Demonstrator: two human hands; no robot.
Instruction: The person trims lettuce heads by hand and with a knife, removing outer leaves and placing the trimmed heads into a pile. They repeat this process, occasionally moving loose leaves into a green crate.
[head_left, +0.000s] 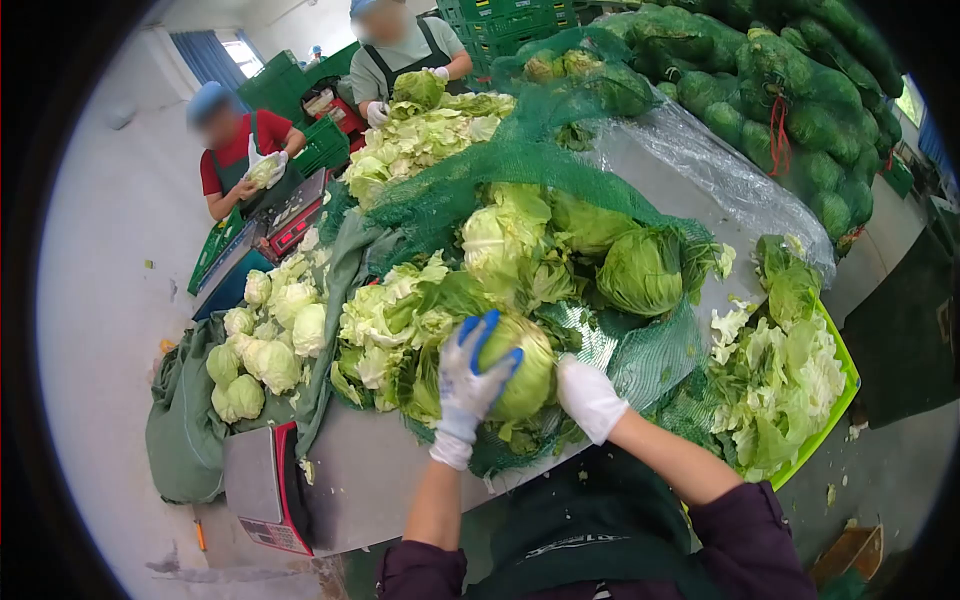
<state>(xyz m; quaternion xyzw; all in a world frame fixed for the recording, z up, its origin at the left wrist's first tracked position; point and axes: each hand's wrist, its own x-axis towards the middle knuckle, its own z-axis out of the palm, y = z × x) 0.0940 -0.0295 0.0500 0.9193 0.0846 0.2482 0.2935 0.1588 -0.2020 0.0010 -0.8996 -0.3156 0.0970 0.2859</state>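
Observation:
My left hand [474, 375], in a white glove with blue-coated fingers, grips a green cabbage [526, 366] from its left side. The fingers spread over its top. My right hand [590, 399], in a plain white glove, is closed at the right side of the same head; whether something is in its fingers is hidden. Beyond lie whole cabbages [641, 270] on a green mesh net [655, 352]. Loose outer leaves [385, 325] are heaped left of my hands.
Pale trimmed heads [272, 365] lie on green cloth at left, behind a red scale [268, 488]. A lime-green crate [822, 425] of leaves stands right. Filled net bags [790, 120] are piled at the back right. Two co-workers [408, 60] handle heads across the table.

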